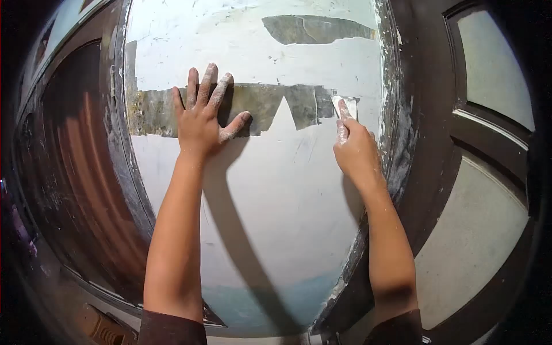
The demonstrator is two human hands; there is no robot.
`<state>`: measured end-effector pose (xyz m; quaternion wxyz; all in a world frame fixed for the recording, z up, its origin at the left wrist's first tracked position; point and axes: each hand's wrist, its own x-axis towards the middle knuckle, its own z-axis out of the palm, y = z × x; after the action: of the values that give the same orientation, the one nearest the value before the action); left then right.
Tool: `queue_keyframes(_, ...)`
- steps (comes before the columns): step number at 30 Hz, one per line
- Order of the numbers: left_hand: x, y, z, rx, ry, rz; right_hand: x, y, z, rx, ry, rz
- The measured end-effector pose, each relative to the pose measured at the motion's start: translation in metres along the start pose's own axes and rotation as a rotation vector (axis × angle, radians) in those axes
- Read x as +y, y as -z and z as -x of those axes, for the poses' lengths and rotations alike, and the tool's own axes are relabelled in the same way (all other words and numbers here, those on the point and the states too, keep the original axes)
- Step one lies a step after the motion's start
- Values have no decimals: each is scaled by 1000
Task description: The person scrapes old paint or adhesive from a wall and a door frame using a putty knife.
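Five fingers (204,86) spread and holding nothing, my left hand (199,127) rested over the jagged dark-grey band (259,108) across the white-coated wall panel (282,178), while my right hand (357,148), mostly closed, gripped a small, flat, white-smeared scraper (351,107) at the band's right end, one finger laid along it.

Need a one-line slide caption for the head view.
Left hand spread over a patchy wall; right hand holding a flat scraper near the grey band's right end.

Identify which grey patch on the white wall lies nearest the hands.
The long, ragged grey lower band, behind the bare left hand; the shorter grey patch sits higher.
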<state>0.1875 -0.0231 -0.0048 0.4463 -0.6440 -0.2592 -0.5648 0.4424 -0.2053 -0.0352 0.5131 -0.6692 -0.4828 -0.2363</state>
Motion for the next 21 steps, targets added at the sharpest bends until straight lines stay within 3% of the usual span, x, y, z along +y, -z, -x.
queue_keyframes(6,0,-2,0,8,-3,-17,6,0,-5,-99,-32,48)
queue_keyframes(10,0,-2,2,19,-3,12,6,4,-2,-66,-32,94)
queue_keyframes(11,0,-2,1,24,-1,17,4,1,-7,27,17,79)
queue_keyframes(15,-1,-3,1,14,1,27,5,10,-9,-78,-44,-3)
queue_keyframes(21,-1,-2,2,25,3,38,15,5,-5,-51,13,39)
